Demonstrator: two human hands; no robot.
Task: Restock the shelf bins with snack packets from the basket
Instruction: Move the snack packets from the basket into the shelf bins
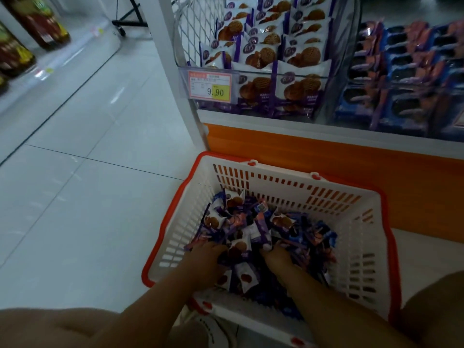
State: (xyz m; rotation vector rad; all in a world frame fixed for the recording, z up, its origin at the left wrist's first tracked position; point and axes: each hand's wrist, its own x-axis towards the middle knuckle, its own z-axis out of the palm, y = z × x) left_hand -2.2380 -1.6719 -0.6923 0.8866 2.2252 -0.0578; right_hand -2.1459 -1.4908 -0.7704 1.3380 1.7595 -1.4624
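A white basket [356, 222] with a red rim sits on the floor in front of the shelf. It holds several small snack packets [261, 229], white-and-purple cookie ones mixed with blue ones. My left hand [206, 254] and my right hand [276, 257] are both dug into the pile, fingers buried among the packets. Whether either hand grips a packet is hidden. Above, a clear shelf bin [276, 79] is stacked with the same white-and-purple cookie packets. To its right a second bin [406, 79] holds blue packets.
A price tag [209, 85] reading 9.90 hangs on the left bin's front. An orange base panel [326, 156] runs below the bins. Tiled floor [88, 184] spreads to the left, with bottles [37, 21] on another shelf at far left. My knees frame the bottom.
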